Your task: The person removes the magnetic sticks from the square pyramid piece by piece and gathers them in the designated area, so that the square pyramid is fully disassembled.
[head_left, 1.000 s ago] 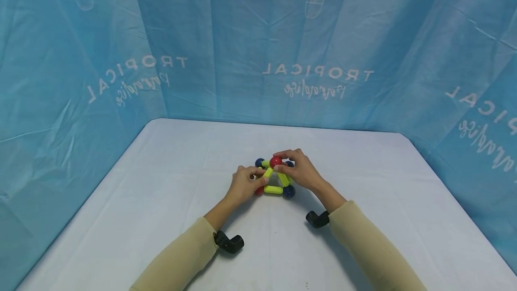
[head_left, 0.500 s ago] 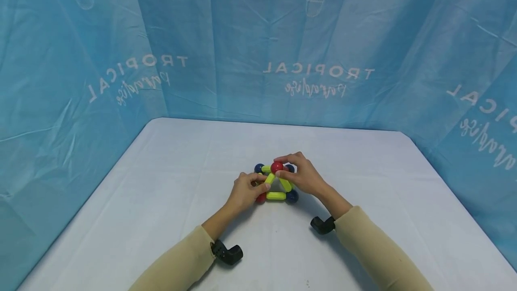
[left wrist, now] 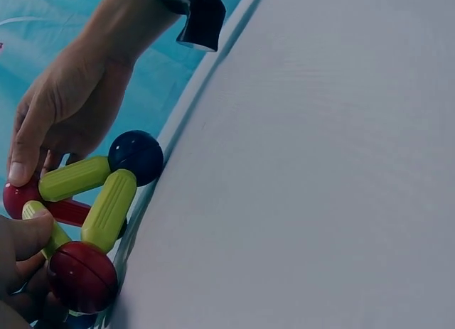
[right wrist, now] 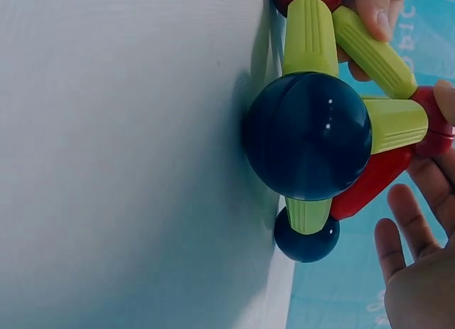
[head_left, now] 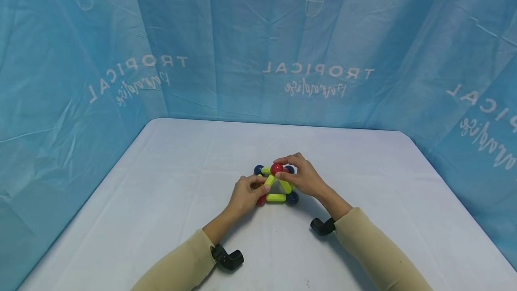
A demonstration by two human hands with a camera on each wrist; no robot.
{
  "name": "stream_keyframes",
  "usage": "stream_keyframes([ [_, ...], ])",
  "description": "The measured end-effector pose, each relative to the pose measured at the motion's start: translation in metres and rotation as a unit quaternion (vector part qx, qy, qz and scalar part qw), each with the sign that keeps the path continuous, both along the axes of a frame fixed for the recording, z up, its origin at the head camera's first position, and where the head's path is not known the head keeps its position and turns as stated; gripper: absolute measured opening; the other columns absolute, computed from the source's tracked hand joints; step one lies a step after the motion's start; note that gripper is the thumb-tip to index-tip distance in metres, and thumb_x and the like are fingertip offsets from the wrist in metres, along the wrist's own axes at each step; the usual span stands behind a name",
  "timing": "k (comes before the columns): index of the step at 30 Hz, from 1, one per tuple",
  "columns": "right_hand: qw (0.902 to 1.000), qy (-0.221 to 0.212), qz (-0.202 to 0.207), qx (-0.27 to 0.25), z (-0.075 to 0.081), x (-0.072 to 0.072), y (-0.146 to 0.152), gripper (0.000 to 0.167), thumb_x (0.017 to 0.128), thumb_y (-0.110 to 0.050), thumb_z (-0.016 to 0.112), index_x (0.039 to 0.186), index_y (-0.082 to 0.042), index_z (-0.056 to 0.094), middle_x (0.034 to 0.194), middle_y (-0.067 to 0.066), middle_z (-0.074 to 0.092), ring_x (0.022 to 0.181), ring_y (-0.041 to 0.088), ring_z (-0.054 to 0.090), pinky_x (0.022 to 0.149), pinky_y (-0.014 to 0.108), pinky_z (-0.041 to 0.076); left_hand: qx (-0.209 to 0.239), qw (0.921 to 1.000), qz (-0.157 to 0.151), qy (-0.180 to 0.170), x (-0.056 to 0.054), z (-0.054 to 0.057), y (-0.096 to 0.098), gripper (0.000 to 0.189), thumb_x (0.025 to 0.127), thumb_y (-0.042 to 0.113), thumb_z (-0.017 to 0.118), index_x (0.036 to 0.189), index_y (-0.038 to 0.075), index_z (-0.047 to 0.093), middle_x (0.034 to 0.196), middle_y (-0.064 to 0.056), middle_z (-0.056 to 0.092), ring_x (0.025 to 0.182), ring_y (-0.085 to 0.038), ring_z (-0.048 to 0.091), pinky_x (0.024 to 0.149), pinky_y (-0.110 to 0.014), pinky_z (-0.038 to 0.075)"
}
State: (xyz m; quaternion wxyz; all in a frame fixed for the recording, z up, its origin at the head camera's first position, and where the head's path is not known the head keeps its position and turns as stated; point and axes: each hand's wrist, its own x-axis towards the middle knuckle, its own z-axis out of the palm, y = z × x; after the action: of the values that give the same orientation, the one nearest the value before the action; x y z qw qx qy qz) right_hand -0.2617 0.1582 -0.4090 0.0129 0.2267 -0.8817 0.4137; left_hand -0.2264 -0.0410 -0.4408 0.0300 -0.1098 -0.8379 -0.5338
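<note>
Between my two hands is a pyramid-like frame of glossy balls and ridged rods, at the middle of the white cloth-covered tabletop (head_left: 190, 169). My right hand (head_left: 304, 175) has thumb and fingertips clamped on the glossy red top ball (head_left: 276, 169) — the other fingers stand apart, as the right wrist view shows. My left hand (head_left: 244, 196) pinches the slanting yellow-green ridged rod (head_left: 269, 180) that runs up to that ball from the glossy red lower ball (head_left: 261, 200). Along the near edge, a level yellow-green ridged rod (head_left: 276, 197) joins the red lower ball to a glossy dark-blue near ball (head_left: 292, 198). Two glossy dark-blue far balls (head_left: 259, 170) mark the back corners, and a red rod (right wrist: 373, 183) slants down from the top ball — whether every lower ball touches the tabletop, I cannot tell.
</note>
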Motion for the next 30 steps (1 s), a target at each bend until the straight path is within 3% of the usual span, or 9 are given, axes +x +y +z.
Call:
stream_keyframes([
  [8, 0.9999, -0.007, -0.008, -0.009, 0.0, -0.001, 0.002, 0.041, 0.085, -0.038, 0.068, 0.123, -0.021, 0.062, 0.116, 0.005, 0.055, 0.119, 0.028, 0.049, 0.101, 0.057, 0.039, 0.043, 0.9989, 0.018, -0.003, 0.005, -0.002, -0.003, 0.021, 0.084, 0.015, 0.07, 0.103, 0.005, 0.07, 0.091, -0.01, 0.067, 0.085, -0.014, 0.05, 0.069, -0.021, 0.042],
  [25, 0.9991, -0.037, -0.02, 0.008, 0.001, -0.001, 0.004, 0.046, 0.082, -0.047, 0.067, 0.124, -0.028, 0.061, 0.12, 0.004, 0.053, 0.122, 0.029, 0.045, 0.099, 0.055, 0.041, 0.031, 0.9995, 0.011, 0.006, 0.021, 0.004, -0.016, 0.019, 0.082, 0.014, 0.072, 0.1, 0.011, 0.068, 0.096, -0.004, 0.069, 0.094, -0.019, 0.052, 0.084, -0.034, 0.04],
  [30, 0.9991, -0.038, -0.019, 0.006, 0.002, 0.0, 0.003, 0.045, 0.083, -0.045, 0.068, 0.123, -0.028, 0.061, 0.119, 0.005, 0.053, 0.122, 0.03, 0.045, 0.099, 0.057, 0.04, 0.022, 0.9994, 0.022, 0.012, 0.028, 0.005, -0.022, 0.028, 0.08, 0.013, 0.072, 0.107, 0.014, 0.064, 0.097, -0.004, 0.064, 0.095, -0.02, 0.052, 0.083, -0.034, 0.04],
])
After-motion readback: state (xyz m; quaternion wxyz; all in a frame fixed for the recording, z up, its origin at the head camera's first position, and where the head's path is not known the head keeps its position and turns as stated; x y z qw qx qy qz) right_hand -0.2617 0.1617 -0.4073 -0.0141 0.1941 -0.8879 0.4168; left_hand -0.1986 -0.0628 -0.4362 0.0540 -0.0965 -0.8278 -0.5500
